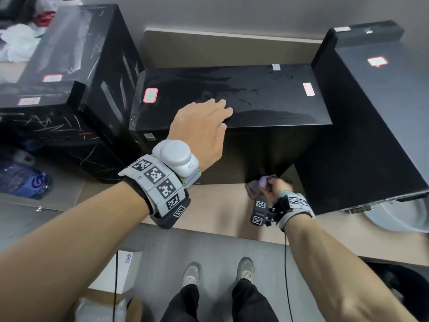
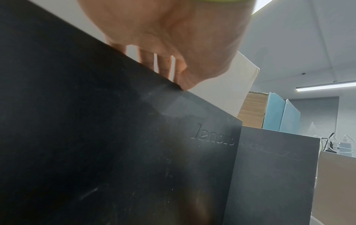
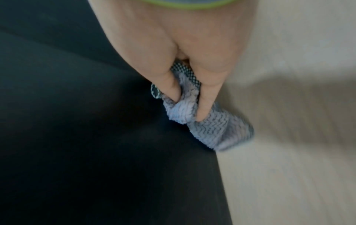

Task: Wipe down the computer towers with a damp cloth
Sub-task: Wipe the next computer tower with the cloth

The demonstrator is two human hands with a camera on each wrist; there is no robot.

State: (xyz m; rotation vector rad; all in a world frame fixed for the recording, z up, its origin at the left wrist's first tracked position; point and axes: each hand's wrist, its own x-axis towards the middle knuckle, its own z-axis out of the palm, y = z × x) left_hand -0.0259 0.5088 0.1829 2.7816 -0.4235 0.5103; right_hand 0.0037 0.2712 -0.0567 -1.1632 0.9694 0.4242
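Observation:
Three black computer towers stand on a beige desk (image 1: 220, 205). The middle tower (image 1: 232, 96) has damp streaks on its top. My left hand (image 1: 204, 122) lies flat on its near top edge, fingers straight; the left wrist view shows the fingers (image 2: 163, 67) over that edge above the tower's side panel (image 2: 115, 152). My right hand (image 1: 271, 189) grips a bunched lilac-grey cloth (image 1: 257, 184) against the tower's lower right corner, at desk level. In the right wrist view the fingers (image 3: 206, 103) curl round the cloth (image 3: 212, 129) beside the dark panel (image 3: 96, 137).
A scratched tower (image 1: 69, 66) stands at the left, a taller one (image 1: 371, 112) at the right, close to the middle tower. A blue water bottle (image 1: 23, 182) lies at the far left. A white round object (image 1: 399, 217) sits at the right edge. My feet stand below the desk edge.

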